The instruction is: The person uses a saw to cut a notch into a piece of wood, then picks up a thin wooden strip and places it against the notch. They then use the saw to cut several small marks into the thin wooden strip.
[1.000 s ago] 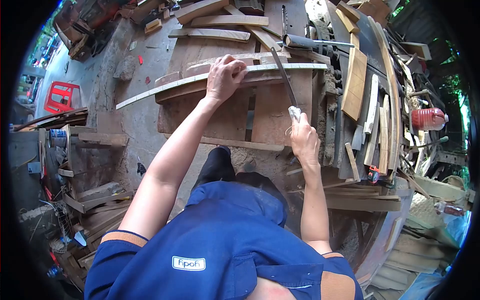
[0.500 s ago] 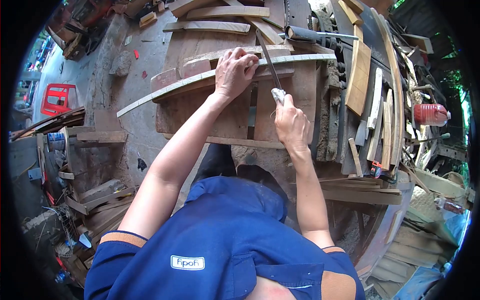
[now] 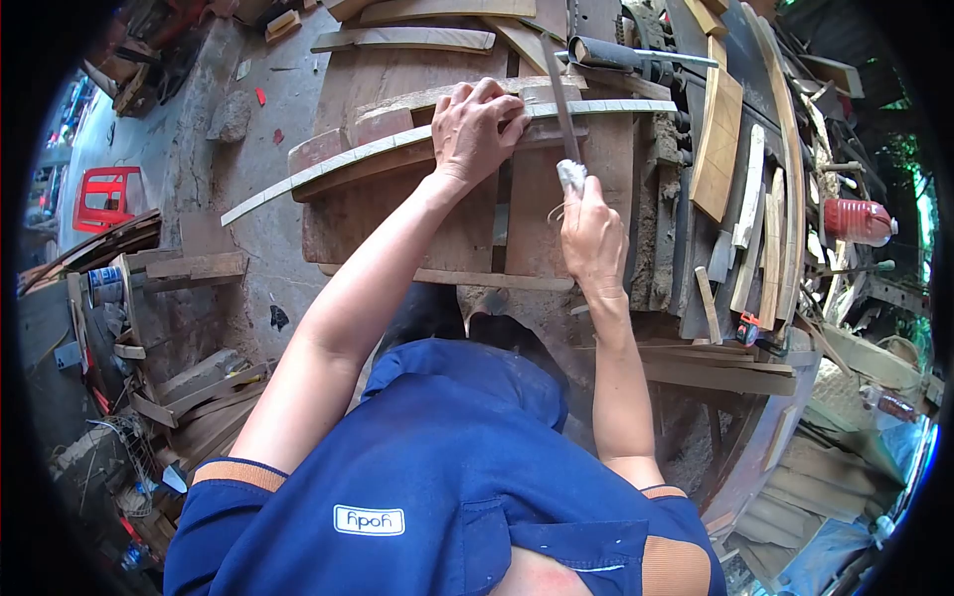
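Observation:
A long, curved, pale wooden strip (image 3: pixel 343 159) lies across the wooden bench (image 3: pixel 556 214), with small marks spaced along its upper edge. My left hand (image 3: pixel 467 127) grips the strip near its middle, fingers bent over it and thumb pressed against the side. In my right hand (image 3: pixel 593 241) is a narrow hand saw (image 3: pixel 564 117), held by its white-wrapped handle. The saw's blade points away from me and crosses the strip just right of my left fingers. Its teeth cannot be made out. Several wooden blocks (image 3: pixel 383 124) lie under and behind the strip.
Curved wood pieces (image 3: pixel 417 39) lie at the bench's far side. A dark cylinder (image 3: pixel 601 54) sits beyond the saw tip. To the right are wide boards (image 3: pixel 717 144), a red-liquid bottle (image 3: pixel 858 222) and a tape measure (image 3: pixel 747 329). A red plastic frame (image 3: pixel 107 199) stands left.
My right hand and the saw have shifted right along the strip, and the blade now points more directly away from me. My left hand stays on the strip. The whole view has shifted slightly.

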Demonstrator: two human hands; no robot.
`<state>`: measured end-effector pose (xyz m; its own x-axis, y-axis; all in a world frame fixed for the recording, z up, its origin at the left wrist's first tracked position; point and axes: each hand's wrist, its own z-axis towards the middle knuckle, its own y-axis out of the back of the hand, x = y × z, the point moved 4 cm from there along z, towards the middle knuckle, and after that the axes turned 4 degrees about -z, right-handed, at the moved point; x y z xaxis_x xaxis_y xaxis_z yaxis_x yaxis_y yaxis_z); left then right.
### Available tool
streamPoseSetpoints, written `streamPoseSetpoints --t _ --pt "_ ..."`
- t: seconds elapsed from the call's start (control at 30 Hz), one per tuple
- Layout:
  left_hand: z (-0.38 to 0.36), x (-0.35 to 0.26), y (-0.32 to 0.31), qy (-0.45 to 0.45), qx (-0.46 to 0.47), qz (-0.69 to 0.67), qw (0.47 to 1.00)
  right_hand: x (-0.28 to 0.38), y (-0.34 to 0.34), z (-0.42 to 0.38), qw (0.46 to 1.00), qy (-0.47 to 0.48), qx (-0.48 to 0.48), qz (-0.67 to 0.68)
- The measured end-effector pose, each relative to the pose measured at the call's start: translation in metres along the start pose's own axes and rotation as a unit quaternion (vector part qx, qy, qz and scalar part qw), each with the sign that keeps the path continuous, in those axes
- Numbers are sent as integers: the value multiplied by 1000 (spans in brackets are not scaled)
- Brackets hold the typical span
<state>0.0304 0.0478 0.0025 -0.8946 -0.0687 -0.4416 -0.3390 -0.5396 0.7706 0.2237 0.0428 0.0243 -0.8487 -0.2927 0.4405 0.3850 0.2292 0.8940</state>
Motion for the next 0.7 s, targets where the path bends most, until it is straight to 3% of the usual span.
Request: streamPoseSetpoints --t 0.3,0.7 --pt "0 -1 0 -3 -4 14 1000 12 -2 -4 997 35 31 -59" --pt "1 -6 -1 16 10 35 999 12 -3 -6 989 68 -2 -129"
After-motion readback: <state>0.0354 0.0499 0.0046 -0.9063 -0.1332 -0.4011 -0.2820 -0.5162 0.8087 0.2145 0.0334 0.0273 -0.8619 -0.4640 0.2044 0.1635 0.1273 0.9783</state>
